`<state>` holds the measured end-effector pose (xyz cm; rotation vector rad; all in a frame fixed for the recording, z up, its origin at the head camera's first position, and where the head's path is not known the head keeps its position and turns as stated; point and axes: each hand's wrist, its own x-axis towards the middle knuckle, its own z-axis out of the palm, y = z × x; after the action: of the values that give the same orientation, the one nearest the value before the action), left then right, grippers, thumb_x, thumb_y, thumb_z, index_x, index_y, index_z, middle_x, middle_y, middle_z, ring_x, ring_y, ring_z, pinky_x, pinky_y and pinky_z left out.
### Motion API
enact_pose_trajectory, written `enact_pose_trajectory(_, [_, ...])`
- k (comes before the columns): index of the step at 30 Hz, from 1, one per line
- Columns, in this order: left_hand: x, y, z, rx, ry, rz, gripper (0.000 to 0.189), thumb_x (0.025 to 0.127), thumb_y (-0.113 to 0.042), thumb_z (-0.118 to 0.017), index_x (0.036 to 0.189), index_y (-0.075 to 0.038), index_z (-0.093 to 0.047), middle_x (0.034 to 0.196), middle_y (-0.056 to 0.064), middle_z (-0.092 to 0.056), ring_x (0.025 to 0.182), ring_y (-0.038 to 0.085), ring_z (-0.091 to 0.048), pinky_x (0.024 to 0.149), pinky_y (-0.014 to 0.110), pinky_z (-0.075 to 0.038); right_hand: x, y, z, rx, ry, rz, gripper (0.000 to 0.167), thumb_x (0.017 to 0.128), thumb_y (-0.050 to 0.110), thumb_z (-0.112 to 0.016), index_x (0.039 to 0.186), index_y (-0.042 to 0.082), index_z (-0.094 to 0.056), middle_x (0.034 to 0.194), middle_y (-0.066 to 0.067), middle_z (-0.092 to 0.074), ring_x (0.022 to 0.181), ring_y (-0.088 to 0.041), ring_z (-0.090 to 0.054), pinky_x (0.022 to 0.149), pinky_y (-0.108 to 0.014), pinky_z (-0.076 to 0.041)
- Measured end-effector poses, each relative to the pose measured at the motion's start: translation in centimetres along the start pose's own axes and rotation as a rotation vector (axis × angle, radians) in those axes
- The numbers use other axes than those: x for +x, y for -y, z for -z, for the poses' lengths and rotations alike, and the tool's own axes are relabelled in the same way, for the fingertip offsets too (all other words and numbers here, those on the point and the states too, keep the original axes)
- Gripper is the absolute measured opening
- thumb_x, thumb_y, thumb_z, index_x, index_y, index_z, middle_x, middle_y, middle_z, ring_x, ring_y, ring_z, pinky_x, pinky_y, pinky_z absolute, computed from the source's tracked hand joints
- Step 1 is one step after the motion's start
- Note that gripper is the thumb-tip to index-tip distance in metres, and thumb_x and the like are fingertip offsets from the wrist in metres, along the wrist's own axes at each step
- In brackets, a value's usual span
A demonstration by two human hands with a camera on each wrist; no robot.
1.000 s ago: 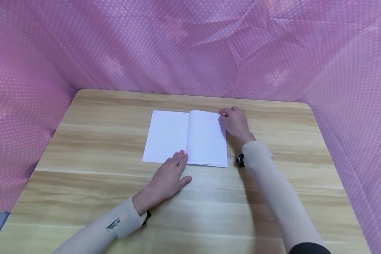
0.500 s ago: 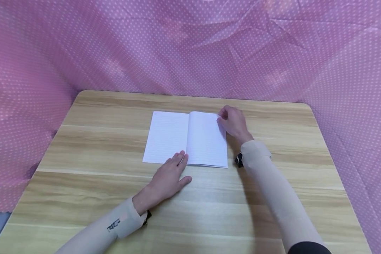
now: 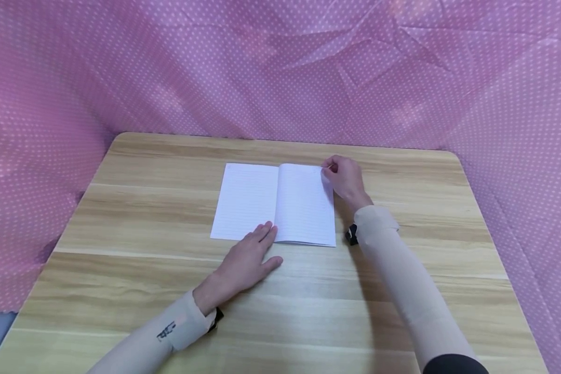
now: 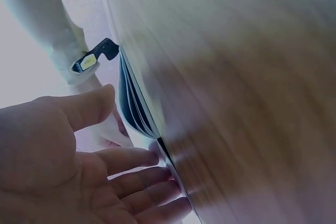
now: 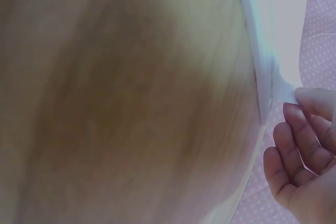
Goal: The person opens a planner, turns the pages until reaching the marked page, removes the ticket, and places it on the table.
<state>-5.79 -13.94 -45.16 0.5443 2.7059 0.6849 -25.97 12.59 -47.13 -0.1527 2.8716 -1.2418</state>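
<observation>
A notebook (image 3: 248,200) with faintly lined white pages lies spread on the table, its right-hand stack of pages bulging near the fold. My left hand (image 3: 245,262) rests with straight fingers on its lower edge by the fold, thumb spread out over the wood. At the upper right corner, my right hand (image 3: 346,179) pinches the page. The right wrist view shows the thumb and index finger on a lifted page corner (image 5: 287,92), above the thicker stack of pages (image 5: 260,82). From the left wrist view, separate leaves (image 4: 135,100) fan apart at the near edge.
The wood-grain table (image 3: 135,218) has rounded far corners. Pink dotted cloth (image 3: 280,72) hangs behind it and along both sides. Black straps with small devices (image 3: 351,235) sit at the wrists, beside light sleeves (image 3: 402,270).
The right hand's fingers have drawn in and the hand has shifted slightly at the page corner. My left hand and the notebook stay in place.
</observation>
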Motion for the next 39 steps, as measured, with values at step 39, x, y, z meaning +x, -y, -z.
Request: enact_pose_trajectory(39, [0.32, -0.18, -0.07, 0.073, -0.038, 0.06, 0.066, 0.111, -0.036, -0.065, 0.154, 0.013, -0.05, 0.165, 0.038, -0.036, 0.153, 0.057, -0.033, 0.115, 0.065, -0.044, -0.35, -0.16, 0.14, -0.045, 0.041, 0.013, 0.015, 0.11, 0.02, -0.068, 0.111, 0.007, -0.076, 0.093, -0.01, -0.07, 0.083, -0.025, -0.061, 0.07, -0.037, -0.05])
